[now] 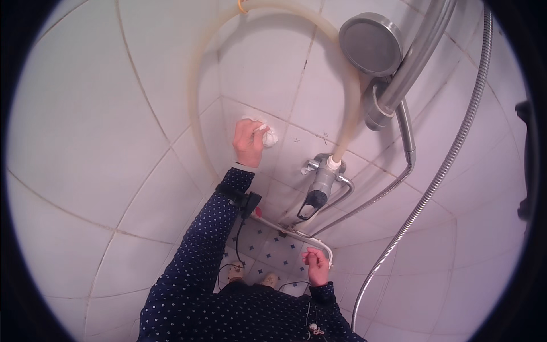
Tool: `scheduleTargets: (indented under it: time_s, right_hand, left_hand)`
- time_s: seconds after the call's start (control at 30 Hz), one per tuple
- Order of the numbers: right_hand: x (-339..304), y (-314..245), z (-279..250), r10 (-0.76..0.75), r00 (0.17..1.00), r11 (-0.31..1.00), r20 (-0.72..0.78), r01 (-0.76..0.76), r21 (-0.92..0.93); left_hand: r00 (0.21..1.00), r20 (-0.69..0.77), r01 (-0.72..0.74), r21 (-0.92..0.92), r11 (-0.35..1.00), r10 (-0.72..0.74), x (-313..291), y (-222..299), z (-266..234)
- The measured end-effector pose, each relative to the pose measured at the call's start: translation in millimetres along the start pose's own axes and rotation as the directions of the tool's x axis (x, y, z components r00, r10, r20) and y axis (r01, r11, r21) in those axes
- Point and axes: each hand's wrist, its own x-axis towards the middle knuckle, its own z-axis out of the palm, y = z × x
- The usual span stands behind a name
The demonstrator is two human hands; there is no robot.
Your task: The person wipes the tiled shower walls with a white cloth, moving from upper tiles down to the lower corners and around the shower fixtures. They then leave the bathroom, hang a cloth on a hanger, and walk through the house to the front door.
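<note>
My left hand (247, 141) reaches up to the tiled wall, its fingers closed on a crumpled white cloth or tissue (269, 137) that presses against the tiles. Which of the two it is, I cannot tell. Lower down and to the right, my right hand (317, 267) hovers in front of my body with its fingers curled in and nothing visible in them. Between the hands, a chrome mixer tap (322, 185) with a dark-edged lever is fixed to the wall. A pale translucent hose (352, 102) rises from its top and loops overhead.
A round shower head (371, 44) hangs in its holder (376, 111) at upper right, near a thick metal pipe (421, 54). A ribbed metal hose (436, 191) curves down the right side. Below, a white pipe (310, 238) crosses above the patterned floor (273, 251).
</note>
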Motion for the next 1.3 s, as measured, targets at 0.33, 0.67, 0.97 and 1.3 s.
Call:
scheduleTargets:
  time_s: [0.33, 0.67, 0.97, 1.3]
  right_hand:
    - [35, 11, 60, -0.014, 0.979, 0.999, 0.201, 0.023, -0.043]
    - [54, -56, 174, -0.444, 0.839, 0.893, 0.315, 0.386, 0.233]
    - [66, -42, 214, -0.294, 0.889, 0.937, 0.351, 0.196, 0.288]
    - [211, -126, 321, -0.711, 0.697, 0.692, -0.088, 0.717, 0.088]
  left_hand:
    - [0.328, 0.511, 0.926, -0.340, 0.164, -0.795, -97, -33, -74]
    - [0.319, 0.737, 0.799, -0.547, -0.249, -0.595, -106, 79, -155]
    - [0.384, 0.525, 0.916, -0.320, 0.241, -0.760, -130, 82, -203]
    - [-0.007, 0.202, 0.998, 0.070, 0.007, -0.979, -205, 120, -343]
